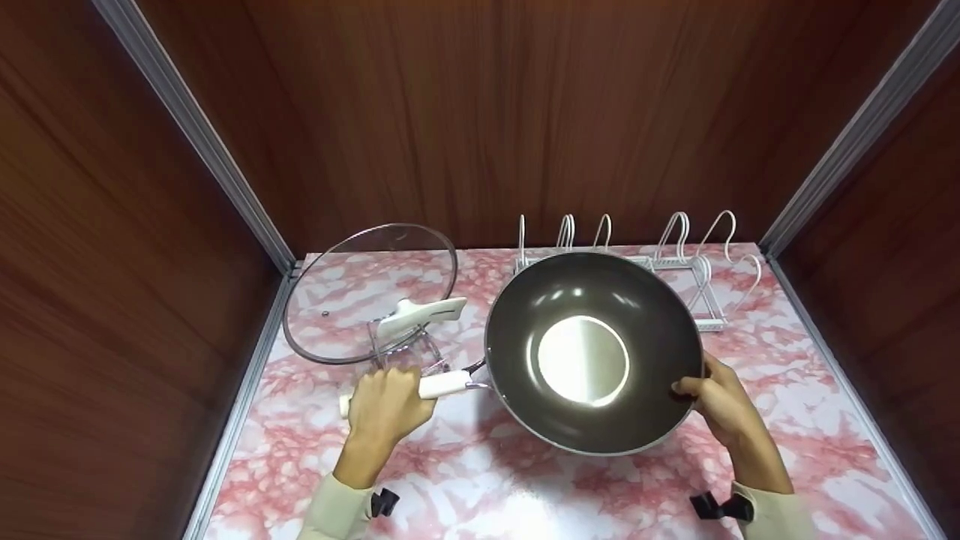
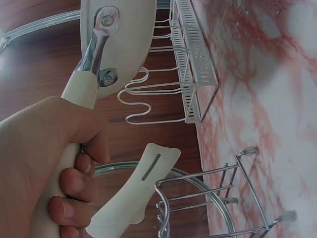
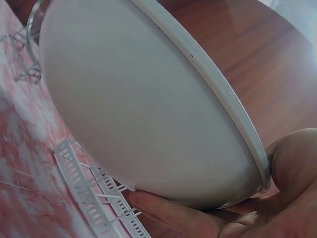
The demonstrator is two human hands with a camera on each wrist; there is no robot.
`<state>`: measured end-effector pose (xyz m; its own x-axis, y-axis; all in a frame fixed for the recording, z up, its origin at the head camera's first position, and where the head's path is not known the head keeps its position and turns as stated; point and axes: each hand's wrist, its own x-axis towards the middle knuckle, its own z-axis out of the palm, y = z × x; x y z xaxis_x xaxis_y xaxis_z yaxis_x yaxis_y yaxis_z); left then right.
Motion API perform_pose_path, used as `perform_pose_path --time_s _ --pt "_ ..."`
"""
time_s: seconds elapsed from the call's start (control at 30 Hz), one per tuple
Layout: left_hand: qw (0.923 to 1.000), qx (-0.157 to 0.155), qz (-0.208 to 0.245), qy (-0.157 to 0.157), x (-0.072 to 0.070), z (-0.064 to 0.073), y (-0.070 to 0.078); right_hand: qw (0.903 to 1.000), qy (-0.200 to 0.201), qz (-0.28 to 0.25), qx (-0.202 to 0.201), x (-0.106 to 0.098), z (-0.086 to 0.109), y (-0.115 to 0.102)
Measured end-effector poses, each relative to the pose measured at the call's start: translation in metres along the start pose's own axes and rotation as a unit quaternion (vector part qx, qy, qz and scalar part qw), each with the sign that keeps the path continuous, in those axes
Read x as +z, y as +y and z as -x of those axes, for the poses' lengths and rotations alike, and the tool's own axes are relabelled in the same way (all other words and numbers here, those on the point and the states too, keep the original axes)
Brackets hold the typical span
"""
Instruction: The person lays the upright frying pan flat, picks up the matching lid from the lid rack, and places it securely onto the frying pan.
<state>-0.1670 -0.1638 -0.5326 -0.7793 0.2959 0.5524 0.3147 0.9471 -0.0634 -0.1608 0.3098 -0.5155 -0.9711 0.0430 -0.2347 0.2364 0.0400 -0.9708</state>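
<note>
A frying pan like a deep wok (image 1: 637,315), dark inside and pale outside, is held above the table, its interior turned up toward the head camera. My left hand (image 1: 386,405) grips its white handle (image 1: 444,384), the fingers wrapped right round it in the left wrist view. On the opposite side, my right hand (image 1: 724,401) holds the rim, thumb over the inner edge and fingers beneath the pale outer wall (image 3: 143,109). Behind my left hand, a glass lid (image 1: 367,300) with a white handle (image 1: 420,315) leans in a small chrome wire stand (image 2: 242,193).
A white rack (image 1: 709,325) with tall wire loops stands at the back, partly hidden by the pan. The pink and white marbled table (image 1: 285,450) is enclosed by brown wood-grain panels (image 1: 450,112) with metal corner strips (image 1: 847,142).
</note>
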Motion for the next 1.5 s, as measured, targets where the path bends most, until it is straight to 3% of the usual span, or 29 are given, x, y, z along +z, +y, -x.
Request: perform_pose_path --time_s 0.43,0.7,1.5 --pt "0.9998 -0.017 0.012 0.000 0.006 0.012 -0.002 0.9999 -0.008 -0.005 -0.010 0.006 0.002 0.007" --pt "0.9999 -0.012 0.005 0.005 0.009 0.018 -0.004 0.9999 -0.005 -0.004 -0.011 0.010 0.006 0.011" --pt "0.9994 -0.016 0.013 -0.026 0.011 0.033 -0.011 0.9999 -0.004 -0.001 0.014 0.021 0.014 0.030"
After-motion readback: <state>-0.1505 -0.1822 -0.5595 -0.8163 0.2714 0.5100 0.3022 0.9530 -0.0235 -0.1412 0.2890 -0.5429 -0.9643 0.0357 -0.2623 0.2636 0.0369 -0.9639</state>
